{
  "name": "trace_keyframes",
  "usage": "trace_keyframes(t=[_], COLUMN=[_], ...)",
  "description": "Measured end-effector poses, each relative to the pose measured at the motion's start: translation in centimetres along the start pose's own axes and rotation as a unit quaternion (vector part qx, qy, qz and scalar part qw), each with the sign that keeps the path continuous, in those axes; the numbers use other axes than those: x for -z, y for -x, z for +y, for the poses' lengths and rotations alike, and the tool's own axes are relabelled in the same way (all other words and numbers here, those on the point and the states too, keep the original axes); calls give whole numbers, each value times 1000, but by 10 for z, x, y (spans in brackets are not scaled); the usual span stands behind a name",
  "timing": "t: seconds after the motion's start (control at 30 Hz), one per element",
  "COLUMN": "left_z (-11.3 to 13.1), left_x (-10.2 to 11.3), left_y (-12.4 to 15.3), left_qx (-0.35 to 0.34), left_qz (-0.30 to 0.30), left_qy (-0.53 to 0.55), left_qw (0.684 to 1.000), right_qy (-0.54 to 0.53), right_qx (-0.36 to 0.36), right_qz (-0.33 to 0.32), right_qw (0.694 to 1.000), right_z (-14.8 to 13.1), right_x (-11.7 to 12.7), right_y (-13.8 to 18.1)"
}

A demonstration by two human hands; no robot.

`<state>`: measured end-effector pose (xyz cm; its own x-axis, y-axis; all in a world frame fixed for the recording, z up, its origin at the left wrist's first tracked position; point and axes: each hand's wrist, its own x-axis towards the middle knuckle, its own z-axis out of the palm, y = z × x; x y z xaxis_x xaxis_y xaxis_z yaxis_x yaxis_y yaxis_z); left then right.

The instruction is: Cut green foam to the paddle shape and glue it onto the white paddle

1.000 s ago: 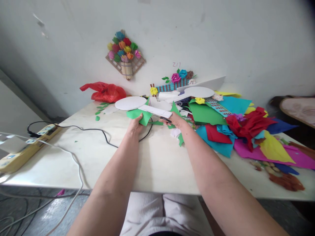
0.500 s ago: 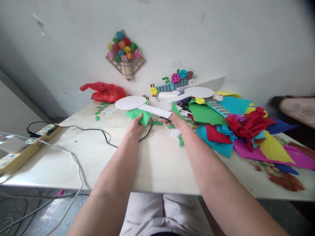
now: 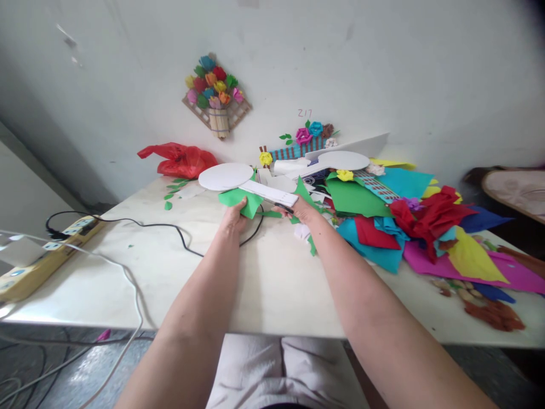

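Note:
My left hand (image 3: 237, 217) pinches a piece of green paper (image 3: 233, 197) between thumb and fingers, just above the table. My right hand (image 3: 301, 210) is closed around dark-handled scissors (image 3: 283, 208), whose blades point left toward the green paper and are hard to make out. Directly behind both hands lies a white banjo-shaped cutout (image 3: 225, 176), its long neck reaching to my right hand. Another green paper piece (image 3: 303, 187) stands up behind my right hand, and green and white scraps lie below it.
Coloured paper sheets and crumpled red paper (image 3: 434, 213) cover the table's right side. A red plastic bag (image 3: 186, 161) and green paper leaves (image 3: 169, 205) lie at the back left. A power strip (image 3: 70, 241) with a black cable (image 3: 145, 224) stands left. Paper flowers (image 3: 213, 82) hang on the wall.
My right hand and the scissors have shifted very slightly. My left hand and the green paper stay in place.

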<state>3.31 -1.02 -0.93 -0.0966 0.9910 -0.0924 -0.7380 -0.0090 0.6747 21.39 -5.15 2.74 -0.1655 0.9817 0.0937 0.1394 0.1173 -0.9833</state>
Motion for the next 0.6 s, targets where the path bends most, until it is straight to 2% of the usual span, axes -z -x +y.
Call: trace_keyframes(t=[0.43, 0.6], left_z=[2, 0], left_x=[0, 1], left_y=[-4, -5], left_qx=[-4, -19], left_qz=[8, 6], left_qy=[32, 33], left_qw=[999, 999], right_qy=[-37, -15], right_qx=[54, 29], right_qz=[-11, -20], right_qw=[998, 999], right_z=[19, 23], right_x=[-4, -6], right_y=[-10, -13])
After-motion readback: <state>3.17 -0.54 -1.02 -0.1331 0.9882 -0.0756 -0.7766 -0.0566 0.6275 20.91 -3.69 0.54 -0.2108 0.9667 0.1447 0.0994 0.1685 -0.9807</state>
